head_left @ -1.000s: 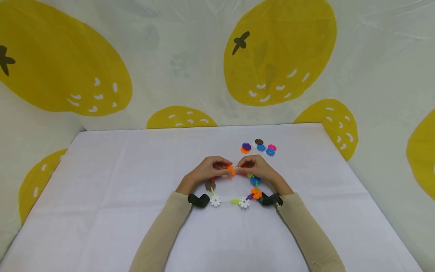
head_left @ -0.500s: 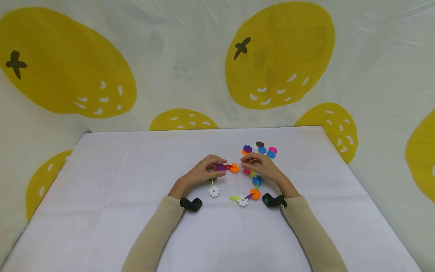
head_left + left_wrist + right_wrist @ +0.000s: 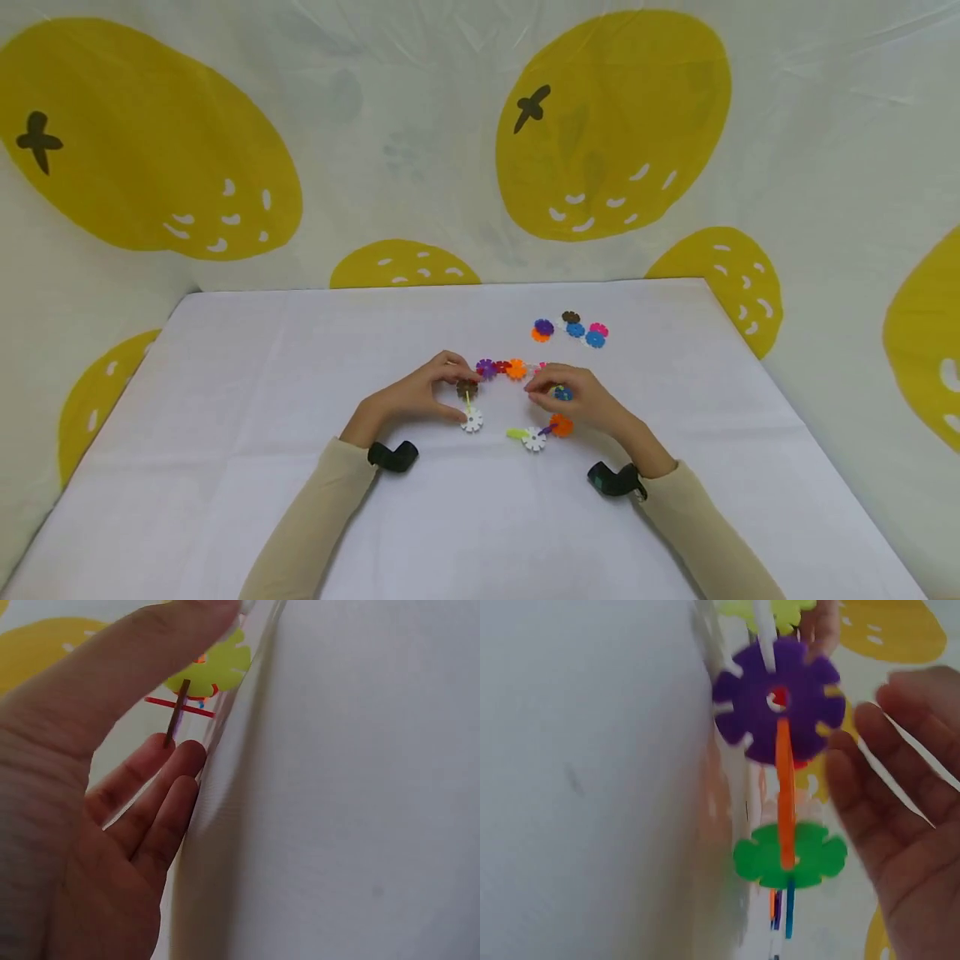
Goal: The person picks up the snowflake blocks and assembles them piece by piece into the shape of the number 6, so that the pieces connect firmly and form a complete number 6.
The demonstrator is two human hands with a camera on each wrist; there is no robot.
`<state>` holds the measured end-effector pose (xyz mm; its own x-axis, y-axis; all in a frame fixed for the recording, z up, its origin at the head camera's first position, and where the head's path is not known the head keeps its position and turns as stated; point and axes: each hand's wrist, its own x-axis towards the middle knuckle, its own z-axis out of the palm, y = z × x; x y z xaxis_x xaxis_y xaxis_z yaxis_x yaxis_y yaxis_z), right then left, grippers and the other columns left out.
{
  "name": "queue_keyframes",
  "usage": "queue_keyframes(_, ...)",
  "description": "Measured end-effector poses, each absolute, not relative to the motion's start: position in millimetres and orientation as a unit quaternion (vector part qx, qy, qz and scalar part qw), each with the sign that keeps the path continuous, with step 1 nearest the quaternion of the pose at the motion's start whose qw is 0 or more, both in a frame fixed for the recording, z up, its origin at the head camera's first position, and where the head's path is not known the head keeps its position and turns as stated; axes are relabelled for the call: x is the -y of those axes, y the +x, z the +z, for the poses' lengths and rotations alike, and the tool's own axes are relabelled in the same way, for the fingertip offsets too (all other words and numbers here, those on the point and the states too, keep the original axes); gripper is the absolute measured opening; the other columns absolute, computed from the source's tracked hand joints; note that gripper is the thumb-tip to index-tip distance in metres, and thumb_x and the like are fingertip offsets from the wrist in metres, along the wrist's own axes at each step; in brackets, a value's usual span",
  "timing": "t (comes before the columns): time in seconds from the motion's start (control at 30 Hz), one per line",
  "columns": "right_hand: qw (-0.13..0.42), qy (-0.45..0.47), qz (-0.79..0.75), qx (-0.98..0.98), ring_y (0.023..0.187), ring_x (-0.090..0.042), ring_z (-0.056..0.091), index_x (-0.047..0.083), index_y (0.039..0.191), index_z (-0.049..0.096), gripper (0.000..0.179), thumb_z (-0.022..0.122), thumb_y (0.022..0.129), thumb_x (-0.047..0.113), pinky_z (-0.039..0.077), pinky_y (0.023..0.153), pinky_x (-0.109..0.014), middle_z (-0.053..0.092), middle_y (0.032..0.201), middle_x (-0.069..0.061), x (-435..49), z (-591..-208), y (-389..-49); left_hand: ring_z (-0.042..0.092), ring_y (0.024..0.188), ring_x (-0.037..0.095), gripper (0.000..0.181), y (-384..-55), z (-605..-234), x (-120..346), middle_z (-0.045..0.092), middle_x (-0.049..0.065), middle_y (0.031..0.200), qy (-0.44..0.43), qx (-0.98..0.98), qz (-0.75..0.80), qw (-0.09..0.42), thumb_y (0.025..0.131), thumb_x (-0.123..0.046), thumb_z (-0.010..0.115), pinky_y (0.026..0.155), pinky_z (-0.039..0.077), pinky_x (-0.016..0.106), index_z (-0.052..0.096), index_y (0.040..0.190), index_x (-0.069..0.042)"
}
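Notched plastic discs are joined into a curved chain on the table, with its gap towards the person. My left hand (image 3: pixel 420 387) spans the chain's left end, fingertips by the brown disc (image 3: pixel 467 389) and thumb at the white disc (image 3: pixel 472 420). In the left wrist view, thumb and fingers stand wide apart around the lime disc (image 3: pixel 225 667). My right hand (image 3: pixel 573 392) is over the chain's right side, partly covering the blue disc (image 3: pixel 563 393). Beside its loosely bent fingers, the right wrist view has a purple disc (image 3: pixel 810 727) and a green disc (image 3: pixel 817 855).
Several loose discs, including a brown disc (image 3: pixel 571 317) and a blue disc (image 3: pixel 596 339), lie behind the right hand. White cloth covers the table (image 3: pixel 300 333). A fruit-patterned curtain (image 3: pixel 420 150) hangs along its back and sides.
My left hand has left the orange disc, moved left past the purple one and come down to the brown and white discs. My right hand has left the chain's top and moved nearer the person.
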<state>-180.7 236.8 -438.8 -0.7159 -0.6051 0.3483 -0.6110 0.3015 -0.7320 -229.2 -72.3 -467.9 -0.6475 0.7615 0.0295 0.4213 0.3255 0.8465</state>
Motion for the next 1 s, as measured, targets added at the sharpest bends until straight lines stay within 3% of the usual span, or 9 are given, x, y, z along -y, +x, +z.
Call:
queue_keyframes(0.13,-0.096,0.381,0.402,0.827,0.081,-0.012,0.060,0.005,0.096,0.072,0.009,0.072,0.088,0.010,0.054,0.072,-0.028,0.068,0.089,-0.001,-228,-435,-170,0.044,0.121,0.018,0.046,-227,-464,72,0.047,0.002,0.129,0.398,-0.792,0.414,0.208,0.077,-0.027,0.085,0.108,0.034,0.042,0.069,0.120,-0.020)
queue_keyframes(0.27,-0.135,0.364,0.309,0.868,0.077,-0.007,0.056,0.010,0.093,0.072,0.012,0.073,0.088,0.021,0.051,0.071,-0.022,0.065,0.085,0.005,-221,-432,-163,0.046,0.122,0.020,0.031,-227,-463,73,0.050,0.005,0.130,0.413,-0.783,0.412,0.215,0.084,-0.017,0.072,0.109,0.033,0.045,0.071,0.115,-0.017)
queue_keyframes(0.37,-0.127,0.358,0.282,0.881,0.075,-0.006,0.054,0.011,0.091,0.073,0.010,0.073,0.088,0.020,0.050,0.070,-0.022,0.064,0.082,0.006,-218,-433,-161,0.048,0.118,0.020,0.028,-227,-466,72,0.054,0.006,0.126,0.418,-0.772,0.432,0.207,0.085,-0.009,0.066,0.107,0.035,0.044,0.072,0.112,-0.013)
queue_keyframes(0.53,-0.121,0.341,0.295,0.884,0.074,-0.005,0.055,0.011,0.091,0.074,0.007,0.072,0.088,0.017,0.050,0.069,-0.022,0.064,0.081,0.008,-218,-436,-158,0.052,0.110,0.018,0.016,-226,-472,66,0.059,0.006,0.116,0.438,-0.761,0.449,0.161,0.085,-0.011,0.075,0.101,0.041,0.035,0.075,0.102,-0.011)
queue_keyframes(0.8,-0.073,0.334,0.332,0.879,0.080,-0.008,0.062,0.011,0.091,0.075,0.007,0.072,0.089,0.016,0.053,0.074,-0.026,0.069,0.087,0.005,-220,-437,-158,0.057,0.095,0.010,0.016,-221,-476,54,0.050,0.003,0.111,0.424,-0.790,0.436,0.078,0.084,-0.016,0.078,0.086,0.044,0.027,0.076,0.099,-0.013)
queue_keyframes(1.0,-0.033,0.330,0.347,0.877,0.081,-0.010,0.061,0.011,0.091,0.075,0.004,0.072,0.089,0.013,0.054,0.074,-0.028,0.069,0.088,0.004,-221,-438,-162,0.052,0.099,0.014,0.013,-218,-475,47,0.052,0.001,0.110,0.389,-0.829,0.402,0.012,0.083,-0.020,0.079,0.082,0.043,0.029,0.075,0.096,-0.016)
